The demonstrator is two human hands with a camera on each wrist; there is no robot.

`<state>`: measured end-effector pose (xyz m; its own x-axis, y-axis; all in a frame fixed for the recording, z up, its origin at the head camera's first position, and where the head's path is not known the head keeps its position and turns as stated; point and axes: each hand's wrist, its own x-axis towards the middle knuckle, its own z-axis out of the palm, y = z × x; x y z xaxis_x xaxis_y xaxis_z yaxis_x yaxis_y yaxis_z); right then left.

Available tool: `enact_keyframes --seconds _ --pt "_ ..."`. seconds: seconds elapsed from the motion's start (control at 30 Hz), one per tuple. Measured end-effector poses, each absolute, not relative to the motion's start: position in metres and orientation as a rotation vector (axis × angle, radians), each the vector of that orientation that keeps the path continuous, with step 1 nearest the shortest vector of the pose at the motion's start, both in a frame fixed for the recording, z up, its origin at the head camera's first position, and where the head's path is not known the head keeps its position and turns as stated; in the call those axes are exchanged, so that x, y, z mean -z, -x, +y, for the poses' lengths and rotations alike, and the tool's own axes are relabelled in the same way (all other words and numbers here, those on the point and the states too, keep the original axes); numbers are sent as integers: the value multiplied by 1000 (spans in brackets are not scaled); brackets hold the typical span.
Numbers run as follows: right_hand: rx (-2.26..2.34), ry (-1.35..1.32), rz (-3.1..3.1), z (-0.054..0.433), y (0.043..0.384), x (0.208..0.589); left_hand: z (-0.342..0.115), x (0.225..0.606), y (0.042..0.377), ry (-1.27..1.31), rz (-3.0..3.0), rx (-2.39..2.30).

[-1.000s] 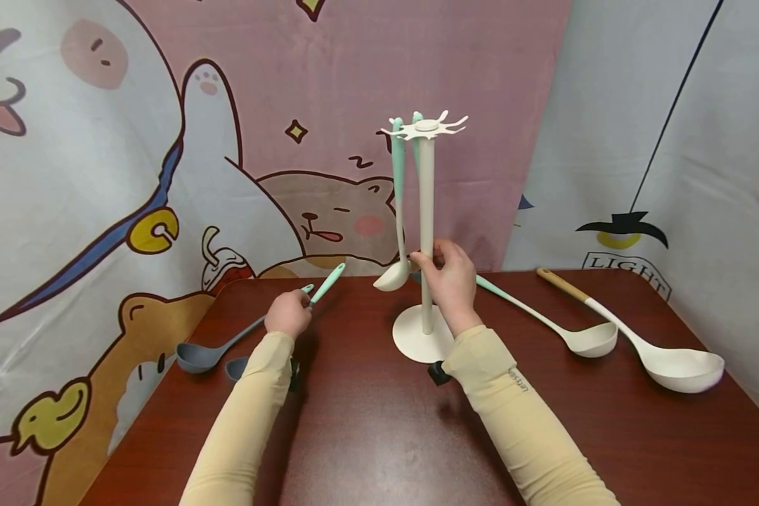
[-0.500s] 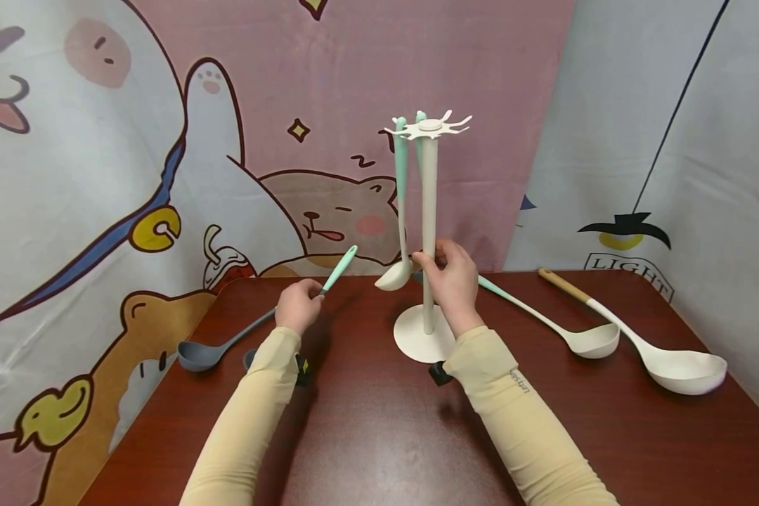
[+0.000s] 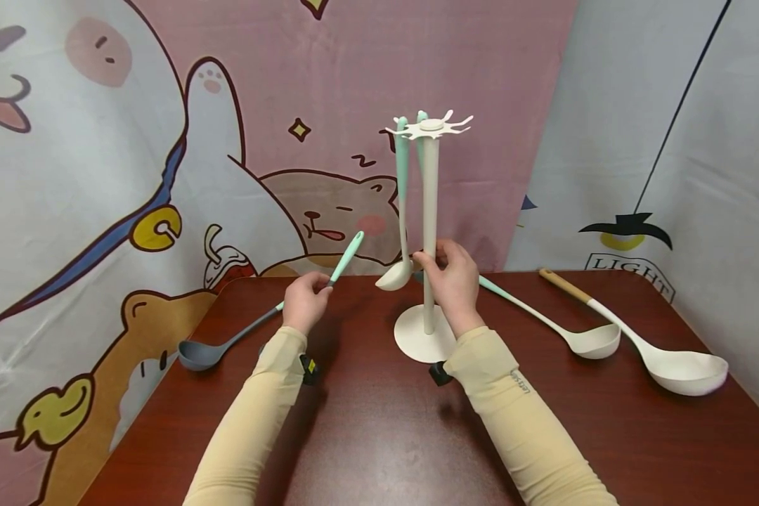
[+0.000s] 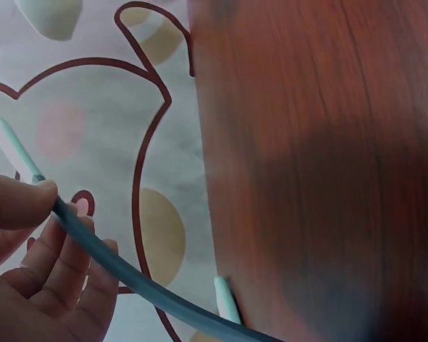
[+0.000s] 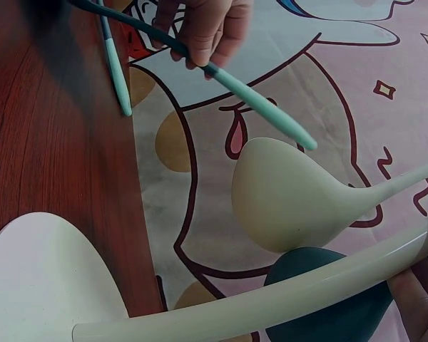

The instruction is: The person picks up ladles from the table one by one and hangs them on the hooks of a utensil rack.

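Note:
My left hand (image 3: 305, 302) pinches a grey ladle (image 3: 346, 258) by the shaft just below its mint handle. The handle points up and toward the stand; my forearm hides the bowl. In the left wrist view, thumb and fingertips meet on the dark shaft (image 4: 128, 274). My right hand (image 3: 452, 284) grips the pole of a white utensil stand (image 3: 429, 190) from the right. Two ladles hang by mint handles from the stand's left and back hooks: a cream ladle (image 3: 394, 275) and a dark one (image 5: 335, 320), whose bowl shows behind the pole in the right wrist view.
Another grey ladle (image 3: 199, 355) with a mint handle lies at the table's left. On the right lie a cream ladle (image 3: 594, 342) with a mint handle and a large white ladle (image 3: 686, 370) with a wooden handle. A printed cloth (image 3: 481, 70) hangs behind the table (image 3: 367, 436).
My left hand has lifted the grey ladle's handle end and moved it right, toward the stand. My right hand keeps its grip on the pole.

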<state>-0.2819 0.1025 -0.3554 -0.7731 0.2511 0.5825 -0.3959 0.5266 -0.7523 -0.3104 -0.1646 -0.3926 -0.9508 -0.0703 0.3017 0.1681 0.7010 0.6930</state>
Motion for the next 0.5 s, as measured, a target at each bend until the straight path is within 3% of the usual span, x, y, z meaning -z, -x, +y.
enact_keyframes --seconds 0.5 --pt "-1275 -122 -2103 103 281 356 -149 382 305 152 -2470 1218"
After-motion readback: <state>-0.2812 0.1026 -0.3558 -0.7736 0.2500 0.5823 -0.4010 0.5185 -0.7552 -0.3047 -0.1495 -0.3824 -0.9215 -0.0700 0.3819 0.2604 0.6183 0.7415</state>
